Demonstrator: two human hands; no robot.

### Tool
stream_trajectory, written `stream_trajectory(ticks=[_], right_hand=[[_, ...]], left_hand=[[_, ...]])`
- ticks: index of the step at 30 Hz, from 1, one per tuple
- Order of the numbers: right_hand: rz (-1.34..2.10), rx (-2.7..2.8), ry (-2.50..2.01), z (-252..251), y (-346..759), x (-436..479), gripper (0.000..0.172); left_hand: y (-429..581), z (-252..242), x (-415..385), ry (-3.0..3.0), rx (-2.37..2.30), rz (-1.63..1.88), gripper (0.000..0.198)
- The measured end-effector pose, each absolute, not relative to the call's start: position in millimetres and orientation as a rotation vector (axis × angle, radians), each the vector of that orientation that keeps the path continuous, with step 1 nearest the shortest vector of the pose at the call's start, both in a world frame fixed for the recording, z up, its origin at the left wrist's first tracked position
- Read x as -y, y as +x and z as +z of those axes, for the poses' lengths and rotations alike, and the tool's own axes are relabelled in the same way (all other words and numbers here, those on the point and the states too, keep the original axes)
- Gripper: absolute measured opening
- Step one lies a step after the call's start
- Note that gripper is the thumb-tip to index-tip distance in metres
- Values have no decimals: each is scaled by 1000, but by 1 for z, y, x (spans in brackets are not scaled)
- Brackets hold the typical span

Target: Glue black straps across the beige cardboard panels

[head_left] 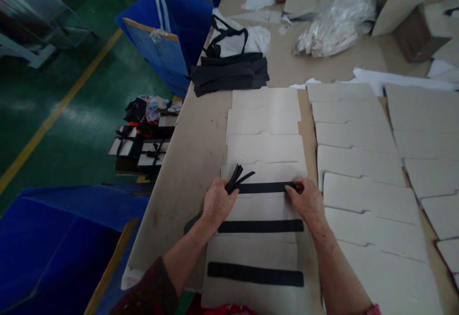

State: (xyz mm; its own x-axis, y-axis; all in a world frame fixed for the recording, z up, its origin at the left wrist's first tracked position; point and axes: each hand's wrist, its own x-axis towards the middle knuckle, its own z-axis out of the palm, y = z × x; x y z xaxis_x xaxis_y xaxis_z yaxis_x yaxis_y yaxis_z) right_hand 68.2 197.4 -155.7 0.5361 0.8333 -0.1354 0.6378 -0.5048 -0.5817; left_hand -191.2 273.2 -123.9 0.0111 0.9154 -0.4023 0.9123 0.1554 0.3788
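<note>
A black strip (pixel 263 188) lies level across a pale cardboard sheet (pixel 268 172) in the overlapping column before me. My left hand (pixel 219 201) is closed around a bunch of black strips (pixel 234 178) whose ends fan upward, and it also touches this strip's left end. Thumb and fingers of my right hand (pixel 307 202) pinch the strip's right end. Closer to me, a second black strip (pixel 261 226) and a third strip (pixel 255 274) rest flat on lower sheets. Part of the bunch is hidden inside my left hand.
Two more columns of overlapping sheets (pixel 369 193) cover the table's right side. Dark folded strips (pixel 229 73) are piled beyond my column. A clear plastic bag (pixel 335 23) lies farther back. Blue bins (pixel 168 23) and ribbon-tied boxes (pixel 152 152) stand left of the table edge.
</note>
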Motion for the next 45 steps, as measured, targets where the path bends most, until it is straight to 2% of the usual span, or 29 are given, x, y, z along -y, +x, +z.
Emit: stream_trajectory(ticks=[7, 13, 18, 21, 27, 29, 32, 33, 35, 39, 42, 45], right_hand=[[493, 1277, -2317, -155, 64, -199, 24], [641, 1207, -2278, -148, 73, -199, 23], [651, 1144, -2034, -114, 42, -197, 33], [849, 1129, -1798, -91, 4, -207, 35], [964, 1167, -1517, -80, -35, -235, 40], [983, 1184, -1500, -82, -35, -239, 33], [1015, 1170, -1459, -82, -27, -236, 5], [1030, 1151, -1426, -82, -23, -234, 5], [1050, 1101, -1353, -82, -13, -227, 8], [1246, 931, -1311, -87, 2, -211, 15], [1521, 697, -1307, -91, 2, -205, 30], [1580, 581, -1347, -90, -4, -206, 39]], left_hand=[[-192, -131, -272, 1861, -1835, -46, 24], [-202, -115, -281, 1792, -1738, -39, 27], [-228, -73, -285, 1246, -1355, 138, 48], [-232, -56, -279, 916, -1125, 202, 55], [-220, -64, -266, 729, -956, 185, 62], [-218, -69, -264, 757, -949, 152, 66], [-221, -68, -265, 788, -982, 116, 76], [-224, -66, -266, 780, -988, 111, 78], [-232, -61, -268, 781, -990, 101, 73], [-243, -53, -274, 918, -1058, 77, 42], [-243, -53, -278, 1137, -1155, 86, 28], [-236, -55, -282, 1352, -1200, 84, 21]])
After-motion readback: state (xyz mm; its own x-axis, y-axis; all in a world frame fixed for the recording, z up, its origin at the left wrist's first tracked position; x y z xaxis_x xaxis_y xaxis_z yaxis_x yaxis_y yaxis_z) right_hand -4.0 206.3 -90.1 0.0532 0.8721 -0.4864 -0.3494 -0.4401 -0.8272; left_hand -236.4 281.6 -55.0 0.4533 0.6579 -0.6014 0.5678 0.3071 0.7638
